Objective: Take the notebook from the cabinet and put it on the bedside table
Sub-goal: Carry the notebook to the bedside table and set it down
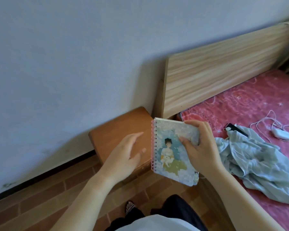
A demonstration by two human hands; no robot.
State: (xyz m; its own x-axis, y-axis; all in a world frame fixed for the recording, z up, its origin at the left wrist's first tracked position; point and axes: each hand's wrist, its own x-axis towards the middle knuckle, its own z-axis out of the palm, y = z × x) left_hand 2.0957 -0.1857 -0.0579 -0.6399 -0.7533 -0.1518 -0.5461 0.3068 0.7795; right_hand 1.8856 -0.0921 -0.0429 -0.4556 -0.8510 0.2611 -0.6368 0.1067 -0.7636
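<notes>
Two bare hands are reaching over a bedside table, one gripping a spiral notebook.

Nearest, dark trousers are showing above a brick-patterned floor (60,189). The left hand (125,154) is hovering over the wooden surface of the bedside table (120,124), fingers (137,135) spread wide and holding nothing. The right hand (202,147) is gripping the notebook (170,152) by its right edge, thumb across the illustrated cover, holding it tilted in the air just above the table's right side, pink spiral facing left. Further right, a pale green garment (257,165), a white charger (282,133) and a dark phone (232,127) are lying on the pink bed (249,100). Beyond, a wooden headboard (223,69) is standing against a pale wall (65,55).
</notes>
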